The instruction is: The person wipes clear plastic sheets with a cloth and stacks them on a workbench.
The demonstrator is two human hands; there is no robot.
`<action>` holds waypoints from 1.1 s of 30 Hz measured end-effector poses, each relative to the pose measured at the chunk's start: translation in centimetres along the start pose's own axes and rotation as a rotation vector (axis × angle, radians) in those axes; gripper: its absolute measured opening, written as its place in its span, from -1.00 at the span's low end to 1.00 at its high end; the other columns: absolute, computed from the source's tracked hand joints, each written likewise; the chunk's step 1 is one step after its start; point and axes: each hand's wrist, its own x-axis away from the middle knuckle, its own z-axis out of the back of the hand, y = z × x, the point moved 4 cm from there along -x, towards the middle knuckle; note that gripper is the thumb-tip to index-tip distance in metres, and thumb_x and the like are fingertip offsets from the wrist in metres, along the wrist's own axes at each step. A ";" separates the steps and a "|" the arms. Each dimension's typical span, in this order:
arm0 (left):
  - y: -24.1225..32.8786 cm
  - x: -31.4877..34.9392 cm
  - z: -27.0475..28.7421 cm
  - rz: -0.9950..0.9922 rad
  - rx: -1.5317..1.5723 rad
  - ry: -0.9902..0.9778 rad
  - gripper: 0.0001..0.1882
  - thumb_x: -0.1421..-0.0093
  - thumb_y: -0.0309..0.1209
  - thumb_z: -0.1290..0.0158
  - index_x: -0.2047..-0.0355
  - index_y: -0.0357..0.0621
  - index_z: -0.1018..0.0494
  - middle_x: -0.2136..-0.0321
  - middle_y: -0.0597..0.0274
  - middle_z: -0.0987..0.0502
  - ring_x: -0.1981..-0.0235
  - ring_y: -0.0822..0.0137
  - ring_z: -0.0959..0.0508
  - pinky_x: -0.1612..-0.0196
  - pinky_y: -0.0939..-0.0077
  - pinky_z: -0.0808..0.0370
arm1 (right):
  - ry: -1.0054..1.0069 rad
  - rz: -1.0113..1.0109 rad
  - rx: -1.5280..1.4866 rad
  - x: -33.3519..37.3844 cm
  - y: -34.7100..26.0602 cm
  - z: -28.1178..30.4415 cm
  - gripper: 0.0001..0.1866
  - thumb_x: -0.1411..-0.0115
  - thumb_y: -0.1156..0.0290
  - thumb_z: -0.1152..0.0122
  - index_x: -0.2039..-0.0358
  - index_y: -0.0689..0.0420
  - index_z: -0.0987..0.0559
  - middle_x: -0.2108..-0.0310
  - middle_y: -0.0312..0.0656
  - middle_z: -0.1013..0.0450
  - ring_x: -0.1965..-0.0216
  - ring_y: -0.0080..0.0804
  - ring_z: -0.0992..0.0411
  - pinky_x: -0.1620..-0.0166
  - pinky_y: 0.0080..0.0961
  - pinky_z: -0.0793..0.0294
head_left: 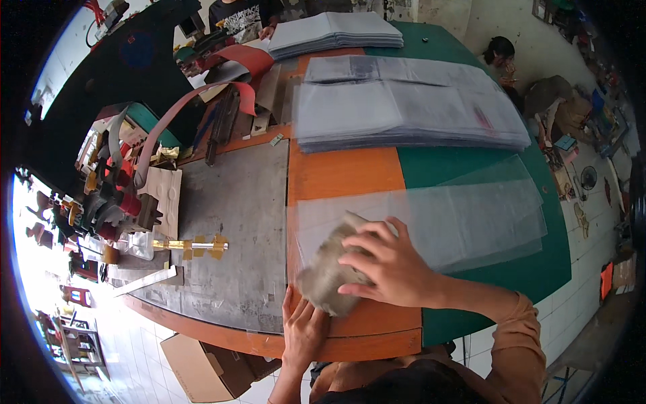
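My right hand [387,266] is closed on a grey-brown rag [331,273], slightly blurred. The rag lies over the left end of some thin clear plastic sheets [464,219], which stretch across the orange and green table surface. Just below the rag rests my left hand [306,333], its fingers extended on the orange strip [353,175] near the table's front edge. Some of those fingertips meet the rag's lower edge, and whether they touch the plastic I cannot tell.
Beyond the sheets lies a thick stack of clear plastic sheets [417,111], with another stack [336,32] farther back. A grey metal plate [235,236] and a machine [111,195] stand at left. Two other people are at the far side. A cardboard box [195,367] sits below.
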 end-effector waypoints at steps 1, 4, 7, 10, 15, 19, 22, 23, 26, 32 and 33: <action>0.2 -0.3 0.2 0.012 -0.004 0.014 -0.79 0.06 -0.49 -0.04 0.35 -0.16 -0.39 0.27 0.17 -0.47 0.07 0.21 -0.42 -0.09 0.02 -0.10 | -0.042 -0.005 0.093 -0.1 -0.2 -1.4 -0.42 0.01 -0.14 -0.05 0.22 0.15 -0.46 0.03 -0.05 -0.24 -0.08 -0.15 -0.12 -0.01 0.14 -0.04; 0.0 -0.1 0.2 0.057 0.004 -0.031 -0.85 0.02 -0.51 -0.01 0.38 -0.22 -0.36 0.29 0.07 -0.47 0.09 0.15 -0.42 -0.09 0.03 -0.11 | -0.118 0.066 0.172 0.3 0.1 -5.7 -0.28 0.06 -0.30 0.06 0.01 -0.06 -0.36 -0.12 0.02 -0.05 -0.17 0.06 0.02 0.00 0.45 0.17; 0.3 -0.5 0.5 0.050 0.013 0.019 -0.84 0.04 -0.54 -0.01 0.39 -0.28 -0.34 0.31 -0.04 -0.46 0.10 0.07 -0.41 -0.09 0.04 -0.11 | -0.046 0.110 0.098 0.6 0.2 -6.5 -0.31 0.08 -0.28 0.03 -0.08 -0.32 -0.26 -0.12 0.00 -0.07 -0.19 0.05 0.05 0.03 0.46 0.09; 0.2 -0.4 0.5 0.045 -0.017 0.017 -0.82 0.03 -0.54 -0.01 0.37 -0.29 -0.33 0.31 -0.05 -0.47 0.10 0.07 -0.42 -0.08 0.04 -0.11 | -0.058 0.120 0.129 0.5 0.4 -6.6 -0.35 0.06 -0.25 0.03 -0.05 -0.31 -0.29 -0.10 -0.03 -0.10 -0.18 0.03 0.03 0.03 0.45 0.09; 0.2 -0.7 0.7 0.089 -0.052 0.017 -0.78 0.00 -0.54 0.01 0.30 -0.26 -0.34 0.24 -0.01 -0.48 0.10 0.16 -0.45 -0.08 0.09 -0.08 | -0.018 0.143 0.123 0.6 1.0 -6.4 -0.51 0.08 -0.15 -0.08 0.17 -0.18 -0.41 0.01 -0.12 -0.21 -0.11 -0.08 -0.10 -0.02 0.34 0.03; -0.1 -0.4 1.1 0.107 -0.175 0.057 -0.76 -0.04 -0.50 -0.01 0.23 -0.10 -0.39 0.16 0.38 -0.49 0.05 0.52 -0.43 0.04 0.23 -0.14 | 0.005 0.275 0.123 1.2 2.1 -5.0 -0.58 0.18 -0.08 -0.19 0.37 -0.09 -0.46 0.15 -0.24 -0.30 -0.03 -0.22 -0.19 -0.07 0.14 -0.06; -0.6 -0.2 0.7 0.168 -0.127 0.049 -0.71 -0.04 -0.50 -0.01 0.17 -0.09 -0.37 0.19 0.38 -0.51 0.06 0.51 -0.44 0.03 0.22 -0.13 | 0.000 0.269 0.073 2.5 4.5 -2.5 -0.60 0.23 -0.05 -0.23 0.43 -0.09 -0.47 0.22 -0.27 -0.32 0.01 -0.26 -0.22 -0.09 -0.02 -0.11; -0.6 -0.2 0.7 0.174 -0.132 0.052 -0.69 -0.04 -0.50 -0.01 0.15 -0.08 -0.37 0.19 0.39 -0.51 0.06 0.51 -0.44 0.04 0.23 -0.14 | 0.018 0.261 0.089 3.0 5.3 -1.7 -0.61 0.23 -0.04 -0.24 0.46 -0.06 -0.48 0.26 -0.26 -0.33 0.04 -0.24 -0.24 -0.07 -0.10 -0.17; -0.6 -0.1 0.9 0.181 -0.134 0.058 -0.67 -0.05 -0.49 -0.02 0.12 -0.08 -0.36 0.21 0.39 -0.52 0.08 0.51 -0.45 0.06 0.27 -0.17 | 0.053 0.159 0.222 5.0 8.2 1.0 -0.62 0.25 -0.04 -0.27 0.50 -0.06 -0.51 0.26 -0.26 -0.32 0.04 -0.30 -0.22 -0.05 -0.11 -0.20; -0.9 0.0 0.8 0.144 -0.121 0.092 -0.70 -0.06 -0.45 -0.02 0.15 -0.14 -0.36 0.22 0.31 -0.53 0.14 0.50 -0.49 0.11 0.36 -0.24 | 0.086 -0.147 0.415 12.2 16.7 7.7 -0.65 0.34 0.20 -0.36 0.58 0.14 -0.48 0.23 -0.12 -0.30 0.05 -0.15 -0.22 -0.01 -0.22 -0.25; -0.8 0.0 0.8 0.151 -0.119 0.089 -0.72 -0.07 -0.45 -0.02 0.17 -0.15 -0.37 0.21 0.30 -0.52 0.14 0.50 -0.50 0.11 0.36 -0.24 | 0.142 -0.213 0.492 13.9 18.2 9.1 -0.66 0.33 0.25 -0.35 0.58 0.18 -0.46 0.24 -0.10 -0.30 0.06 -0.13 -0.23 0.02 -0.23 -0.26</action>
